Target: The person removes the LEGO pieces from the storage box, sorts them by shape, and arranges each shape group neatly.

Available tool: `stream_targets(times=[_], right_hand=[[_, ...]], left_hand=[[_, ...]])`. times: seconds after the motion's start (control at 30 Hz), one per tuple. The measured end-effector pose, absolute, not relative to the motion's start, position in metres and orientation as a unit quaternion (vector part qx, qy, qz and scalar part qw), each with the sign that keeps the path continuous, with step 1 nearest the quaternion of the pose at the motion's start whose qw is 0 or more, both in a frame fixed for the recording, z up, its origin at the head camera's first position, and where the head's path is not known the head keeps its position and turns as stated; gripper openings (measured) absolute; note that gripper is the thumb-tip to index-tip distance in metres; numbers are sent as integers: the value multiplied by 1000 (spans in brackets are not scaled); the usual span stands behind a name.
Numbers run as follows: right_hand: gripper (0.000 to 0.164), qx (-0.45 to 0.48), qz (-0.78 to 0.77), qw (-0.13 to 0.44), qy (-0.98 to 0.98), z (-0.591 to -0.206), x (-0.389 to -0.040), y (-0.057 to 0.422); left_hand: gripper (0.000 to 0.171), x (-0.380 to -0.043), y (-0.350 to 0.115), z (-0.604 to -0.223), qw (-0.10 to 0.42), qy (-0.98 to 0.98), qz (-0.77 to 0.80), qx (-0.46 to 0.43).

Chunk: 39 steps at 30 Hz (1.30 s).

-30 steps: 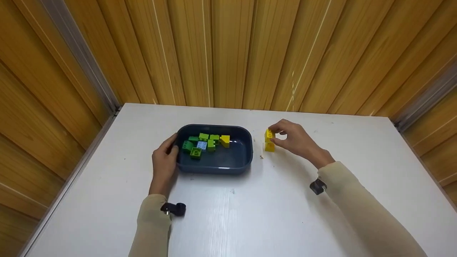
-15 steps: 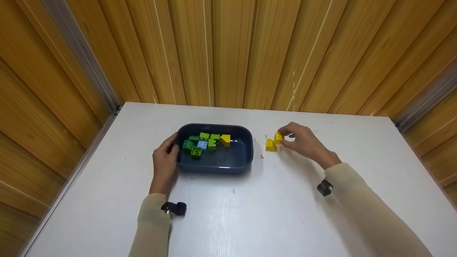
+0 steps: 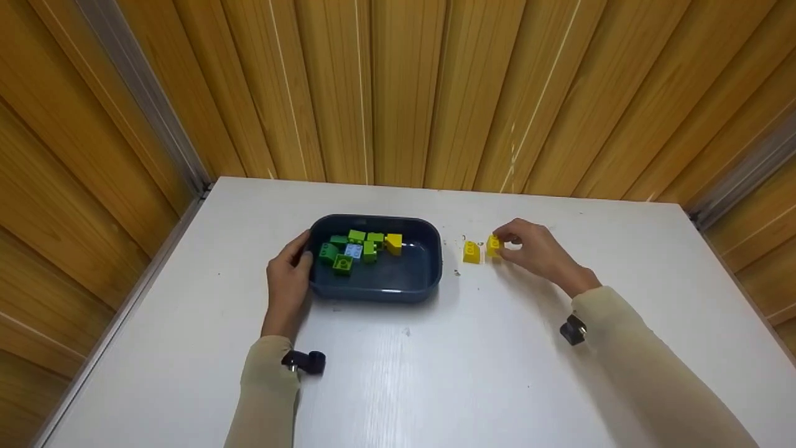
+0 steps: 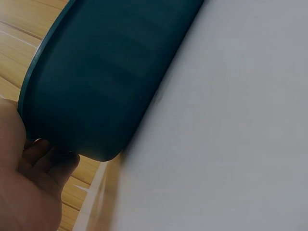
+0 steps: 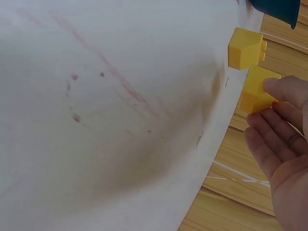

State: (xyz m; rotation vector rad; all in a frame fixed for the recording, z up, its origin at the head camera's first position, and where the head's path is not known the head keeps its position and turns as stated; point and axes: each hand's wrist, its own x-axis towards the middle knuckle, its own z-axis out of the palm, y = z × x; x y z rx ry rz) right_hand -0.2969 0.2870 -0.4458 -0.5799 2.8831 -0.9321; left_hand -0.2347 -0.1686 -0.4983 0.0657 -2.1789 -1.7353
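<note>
A dark blue rectangular tub [image 3: 373,295] sits on the table. My left hand [image 3: 288,274] grips its left end, thumb at the rim; the left wrist view shows fingers curled under the tub's edge [image 4: 103,86]. Right of the tub, my right hand [image 3: 536,252] pinches a yellow toy brick [image 3: 494,246] between thumb and fingers, at table level. In the right wrist view this held brick [image 5: 257,91] has a slanted face. Another yellow brick [image 3: 471,252] stands just left of it, a small gap between them.
Inside the tub lie several green bricks [image 3: 342,264], a light blue brick [image 3: 353,251] and a yellow sloped brick [image 3: 394,244]. The white table [image 3: 398,373] ends at a wood-patterned wall [image 3: 398,93] behind. Small dark specks mark the tabletop near the yellow bricks.
The upper yellow brick has come off the lower one and moved right and down to the table beside it, in my right hand. My left hand has stayed on the tub.
</note>
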Motion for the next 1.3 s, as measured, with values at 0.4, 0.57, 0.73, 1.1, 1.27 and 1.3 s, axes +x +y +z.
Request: stream_targets(times=[0.4,0.57,0.73,1.1,1.27,1.3], right_hand=[[36,-164,-306,51,936,-455,-296,291],[36,-158,-303,61,938,-456,-296,291],[34,-168,-304,53,936,-457,-295,291],[34,-158,-304,55,938,-460,-296,290],[34,-158,-311,62,935,-461,-296,291],[34,-158,-313,63,935,-461,-297,291]], left_hand=[[42,-235,-170,-499,184,-770,-610,16],[42,-235,-170,-499,183,-773,-607,19],[42,-236,-170,-499,182,-775,-604,18],[43,-236,-170,-500,189,-775,-603,13],[43,-235,-170,-500,187,-775,-603,14],[43,-235,-170,-500,186,-776,-603,14]])
